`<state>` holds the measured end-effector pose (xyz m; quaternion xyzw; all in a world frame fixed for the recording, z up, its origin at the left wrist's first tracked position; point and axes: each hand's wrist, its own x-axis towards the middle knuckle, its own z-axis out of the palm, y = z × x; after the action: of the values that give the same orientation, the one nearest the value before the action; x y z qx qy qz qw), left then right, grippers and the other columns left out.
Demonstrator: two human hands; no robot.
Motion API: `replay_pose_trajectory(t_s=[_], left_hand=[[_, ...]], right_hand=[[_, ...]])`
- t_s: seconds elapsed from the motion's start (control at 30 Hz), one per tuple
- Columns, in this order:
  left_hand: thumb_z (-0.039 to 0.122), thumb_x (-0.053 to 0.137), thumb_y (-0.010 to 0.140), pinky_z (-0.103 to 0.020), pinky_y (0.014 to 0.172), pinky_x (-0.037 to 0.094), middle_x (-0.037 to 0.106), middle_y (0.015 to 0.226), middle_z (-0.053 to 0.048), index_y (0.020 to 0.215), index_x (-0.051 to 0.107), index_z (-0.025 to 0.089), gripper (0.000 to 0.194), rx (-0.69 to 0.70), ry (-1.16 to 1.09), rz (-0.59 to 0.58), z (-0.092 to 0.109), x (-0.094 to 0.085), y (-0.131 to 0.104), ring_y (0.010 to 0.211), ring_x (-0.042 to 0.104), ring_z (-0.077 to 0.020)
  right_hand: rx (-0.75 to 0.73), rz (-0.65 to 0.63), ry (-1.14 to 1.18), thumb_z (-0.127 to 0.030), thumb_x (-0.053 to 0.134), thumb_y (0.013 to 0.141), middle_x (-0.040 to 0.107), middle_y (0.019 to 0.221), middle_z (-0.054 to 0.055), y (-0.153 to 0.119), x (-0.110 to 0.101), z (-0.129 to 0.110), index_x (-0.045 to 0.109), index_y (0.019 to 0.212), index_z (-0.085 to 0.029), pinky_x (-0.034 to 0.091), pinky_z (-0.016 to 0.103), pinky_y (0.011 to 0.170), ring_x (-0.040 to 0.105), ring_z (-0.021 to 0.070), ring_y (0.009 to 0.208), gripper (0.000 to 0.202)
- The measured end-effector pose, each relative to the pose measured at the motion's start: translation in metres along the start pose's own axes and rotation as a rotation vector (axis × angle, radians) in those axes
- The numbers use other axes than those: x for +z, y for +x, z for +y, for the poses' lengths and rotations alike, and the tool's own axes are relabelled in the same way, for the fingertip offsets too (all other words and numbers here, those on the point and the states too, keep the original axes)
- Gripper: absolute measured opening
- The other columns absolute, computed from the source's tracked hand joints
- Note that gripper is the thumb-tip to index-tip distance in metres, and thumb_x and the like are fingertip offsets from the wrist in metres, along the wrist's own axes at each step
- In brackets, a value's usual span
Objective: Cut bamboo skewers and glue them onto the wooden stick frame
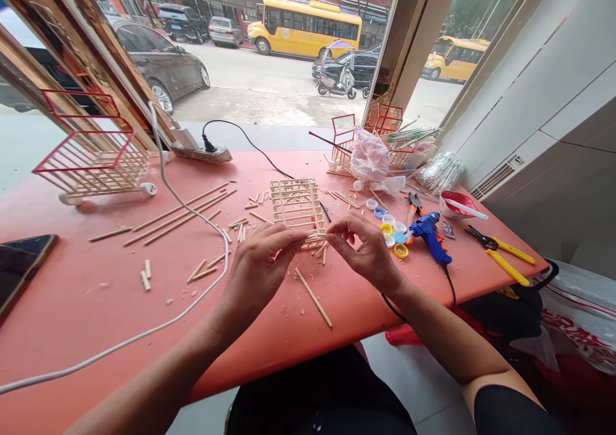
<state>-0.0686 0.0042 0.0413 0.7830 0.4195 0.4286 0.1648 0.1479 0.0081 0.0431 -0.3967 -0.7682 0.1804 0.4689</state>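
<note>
My left hand (264, 258) pinches a short thin wooden stick (316, 235) between thumb and fingertips. At the stick's other end, the thumb and forefinger of my right hand (363, 249) are closed on it. Just beyond my fingers lies a small slatted frame (294, 197) built of similar sticks; its near end is partly hidden by my hands. Loose cut pieces lie around the frame, and one longer stick (314, 297) rests on the table between my forearms.
A blue glue gun (430, 236), bottle caps (385, 228) and yellow-handled pliers (500, 252) lie to the right on the orange table (192, 319). Finished stick carts (96, 153) stand at the back. A white cable (219, 230) crosses the left side, near a phone (24, 268).
</note>
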Motion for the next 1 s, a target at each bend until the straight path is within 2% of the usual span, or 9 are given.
replay_pose_trajectory(t_s=[1.0], left_hand=[[0.026,0.058,0.098,-0.031,0.075,0.047,0.074,0.087,-0.003,0.097,0.078,0.022,0.020,-0.002,-0.002,0.003,0.0028,0.0002,0.0007,0.083,0.064,-0.0199]], right_hand=[[0.005,-0.004,0.004,-0.025,0.065,0.098,0.060,0.080,0.000,-0.0004,0.0004,0.0000,0.066,0.087,-0.021,0.045,0.028,0.065,0.052,0.0135,0.071,0.011]])
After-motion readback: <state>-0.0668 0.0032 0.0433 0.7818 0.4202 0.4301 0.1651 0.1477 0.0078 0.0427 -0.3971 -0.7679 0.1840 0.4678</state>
